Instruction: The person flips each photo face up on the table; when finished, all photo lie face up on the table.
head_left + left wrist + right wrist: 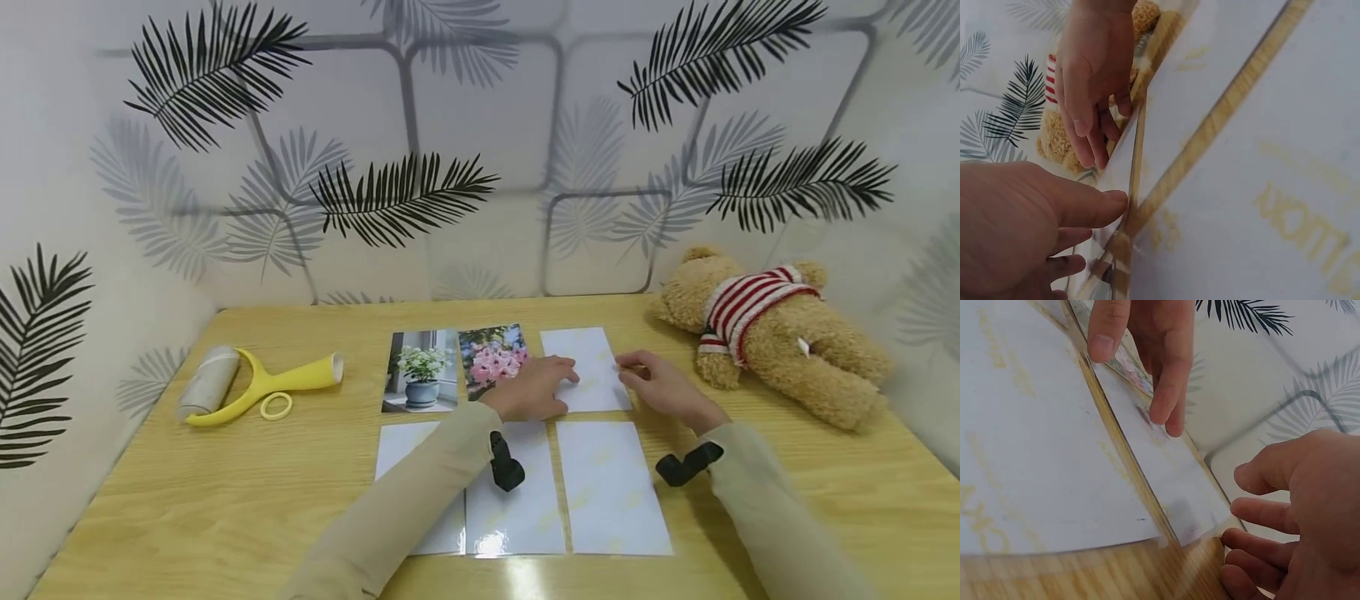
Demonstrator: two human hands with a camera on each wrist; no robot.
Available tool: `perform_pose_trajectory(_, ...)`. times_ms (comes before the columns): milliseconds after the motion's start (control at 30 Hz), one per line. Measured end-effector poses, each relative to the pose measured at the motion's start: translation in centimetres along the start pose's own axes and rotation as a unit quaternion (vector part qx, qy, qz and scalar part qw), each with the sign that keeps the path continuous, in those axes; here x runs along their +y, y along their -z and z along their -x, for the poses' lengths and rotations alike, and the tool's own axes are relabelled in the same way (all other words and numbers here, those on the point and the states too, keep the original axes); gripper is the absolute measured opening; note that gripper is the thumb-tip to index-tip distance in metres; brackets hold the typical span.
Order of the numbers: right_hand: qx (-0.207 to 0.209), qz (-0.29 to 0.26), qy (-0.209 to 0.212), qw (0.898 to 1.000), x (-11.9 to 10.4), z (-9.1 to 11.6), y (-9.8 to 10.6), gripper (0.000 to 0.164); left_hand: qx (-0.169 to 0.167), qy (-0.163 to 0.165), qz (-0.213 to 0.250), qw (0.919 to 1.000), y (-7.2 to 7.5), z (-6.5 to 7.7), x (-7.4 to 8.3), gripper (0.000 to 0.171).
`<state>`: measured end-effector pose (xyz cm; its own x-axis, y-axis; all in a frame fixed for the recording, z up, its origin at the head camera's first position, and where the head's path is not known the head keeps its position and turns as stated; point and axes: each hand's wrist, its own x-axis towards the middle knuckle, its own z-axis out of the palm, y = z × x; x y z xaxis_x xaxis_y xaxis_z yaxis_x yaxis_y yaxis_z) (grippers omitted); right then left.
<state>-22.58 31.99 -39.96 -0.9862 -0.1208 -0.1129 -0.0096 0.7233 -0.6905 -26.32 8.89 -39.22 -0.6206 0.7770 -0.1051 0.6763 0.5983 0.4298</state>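
My left hand (534, 387) reaches over the pink flower photo (491, 358) to the left side of a face-down white photo card (588, 354). Its fingers are spread and relaxed over the card. At that card's right edge is my right hand (663, 387), thumb apart from the loosely bent fingers in the right wrist view (1310, 512). Left of the flower photo lies a photo of a potted plant (422, 371). Nearer me are face-down white cards in a row: a left one (401, 442), partly hidden by my left sleeve, a middle one (525, 517) and a right one (615, 492).
A teddy bear (787, 333) in a striped shirt lies at the right back. On the left are a yellow slingshot-shaped roller handle (292, 379) with a greyish roll (210, 383) and a yellow ring (276, 406). A patterned wall (480, 267) borders the wooden table (262, 500).
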Motion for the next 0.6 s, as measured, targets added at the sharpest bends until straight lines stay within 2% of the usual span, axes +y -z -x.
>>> perform_pose_trajectory(233, -0.009, -0.025, 0.020, 0.999, -0.06, 0.59, -0.70, 0.044, 0.001, 0.007, 0.013, 0.9999, -0.72, 0.30, -0.79, 0.039)
perform_pose_trajectory(333, -0.016, -0.061, 0.015, 0.998, -0.18, 0.84, -0.59, 0.046, 0.003, 0.008, 0.009, 0.9999, -0.72, 0.23, -0.76, 0.039)
perform_pose_trajectory(400, -0.017, -0.105, 0.009, 0.994, -0.17, 0.97, -0.51, 0.051, 0.007, 0.006, 0.013, 0.9999, -0.65, 0.29, -0.76, 0.038)
perform_pose_trajectory(500, -0.016, -0.212, -0.005, 0.977, 0.07, 1.07, -0.44, 0.057, 0.014, 0.005, 0.019, 0.9997, -0.58, 0.45, -0.76, 0.037)
perform_pose_trajectory(600, -0.007, -0.324, -0.006, 0.946, 0.36, 1.01, -0.47, 0.056, 0.022, 0.010, 0.018, 0.9996, -0.61, 0.66, -0.76, 0.037)
